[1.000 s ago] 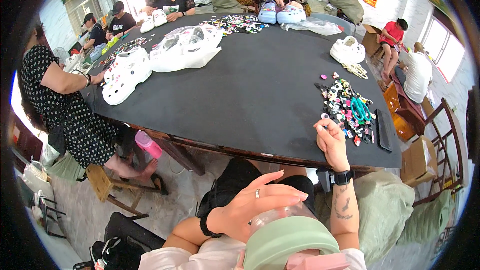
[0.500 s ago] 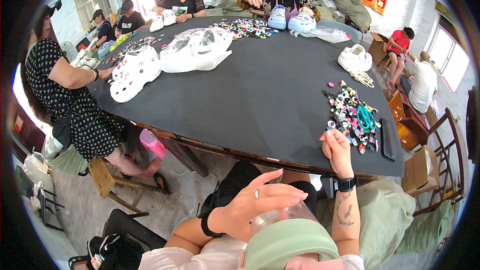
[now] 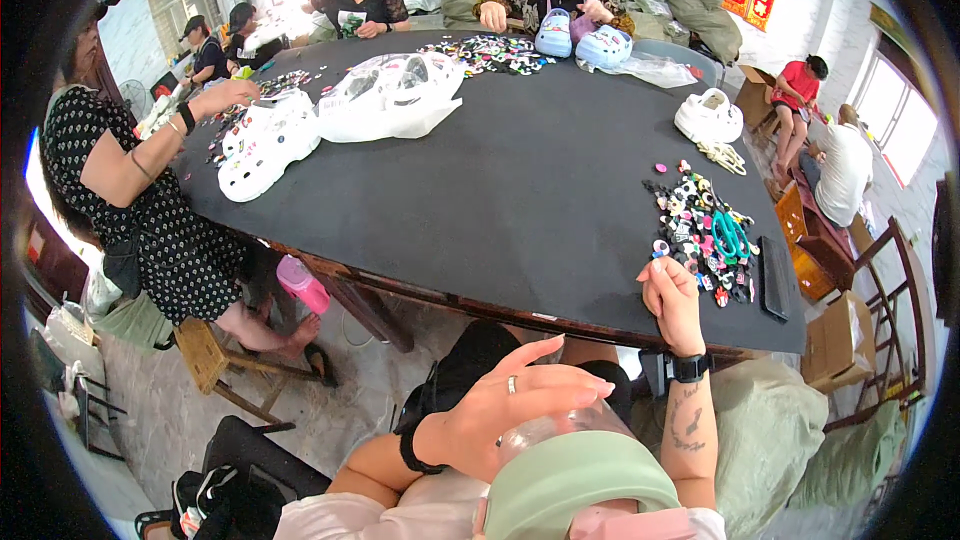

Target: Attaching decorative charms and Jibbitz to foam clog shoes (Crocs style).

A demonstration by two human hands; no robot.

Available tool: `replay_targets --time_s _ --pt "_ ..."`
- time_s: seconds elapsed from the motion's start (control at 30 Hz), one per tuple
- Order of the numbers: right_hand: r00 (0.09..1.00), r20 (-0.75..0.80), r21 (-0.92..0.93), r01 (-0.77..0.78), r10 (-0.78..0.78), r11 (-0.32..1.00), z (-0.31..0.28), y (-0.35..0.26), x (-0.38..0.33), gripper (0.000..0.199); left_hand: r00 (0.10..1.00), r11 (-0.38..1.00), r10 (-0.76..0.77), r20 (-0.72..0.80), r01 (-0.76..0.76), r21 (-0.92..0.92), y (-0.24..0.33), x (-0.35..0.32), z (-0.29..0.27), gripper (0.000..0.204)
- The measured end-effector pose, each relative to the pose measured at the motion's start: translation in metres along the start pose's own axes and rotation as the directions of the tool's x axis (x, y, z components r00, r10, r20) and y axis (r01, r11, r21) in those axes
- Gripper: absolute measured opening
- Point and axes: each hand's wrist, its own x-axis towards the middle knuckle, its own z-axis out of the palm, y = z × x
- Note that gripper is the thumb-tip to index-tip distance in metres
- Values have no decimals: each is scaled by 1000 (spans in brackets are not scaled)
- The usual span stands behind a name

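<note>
My left hand, ringed and with a dark band at the wrist, curls around a clear bottle with a green collar and a pink top. The bottle is tilted close to me at the lower edge. My right hand, with a black watch, rests at the table's near edge with its fingers curled; whatever is in them, if anything, is hidden. Just beyond it lies a pile of small colourful shoe charms. Teal-handled scissors lie on the pile, and a long black case lies to its right.
The dark table stretches ahead. White clogs and plastic-wrapped clogs stand at left, a white clog at right, and blue clogs at the far side. Several people sit or stand around, one at the left edge.
The person at the left has raised a forearm above the white clogs. Across the table, the people's hands and heads have shifted. My own hands and the bottle have hardly moved.
</note>
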Motion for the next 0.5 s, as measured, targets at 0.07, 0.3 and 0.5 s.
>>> replay_targets --time_s 0.07,0.3,0.5 --pt "1000 8 -10 5 -5 1000 0 1 0 27 1000 1000 -9 -5 9 -4 2 0 1 63" --pt "1000 9 3 -2 2 1000 -1 2 0 27 1000 1000 -2 -17 2 18 -2 -2 2 60" --pt "1000 5 -5 -7 7 1000 0 1 0 27 1000 999 -10 -2 10 40 -1 -2 2 60"
